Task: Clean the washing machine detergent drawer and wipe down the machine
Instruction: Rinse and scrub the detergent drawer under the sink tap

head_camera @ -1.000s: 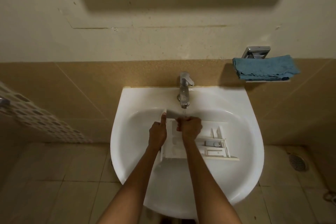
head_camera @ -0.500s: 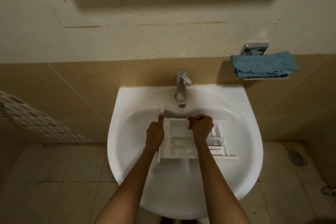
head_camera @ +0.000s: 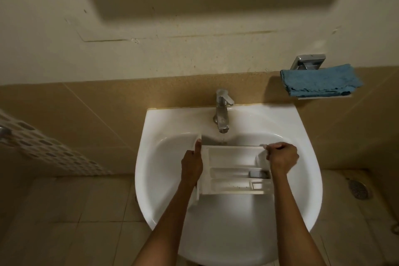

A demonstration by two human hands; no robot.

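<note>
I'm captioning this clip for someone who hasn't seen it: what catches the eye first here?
Two bare hands hold a white detergent drawer over a white sink, just below the chrome tap: the left hand at its left end, the right hand at its right. A folded blue towel lies on a small wall shelf to the upper right.

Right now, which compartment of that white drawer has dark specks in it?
The narrow compartment along the detergent drawer's near edge, closest to the person. The big far compartment looks clean.
</note>
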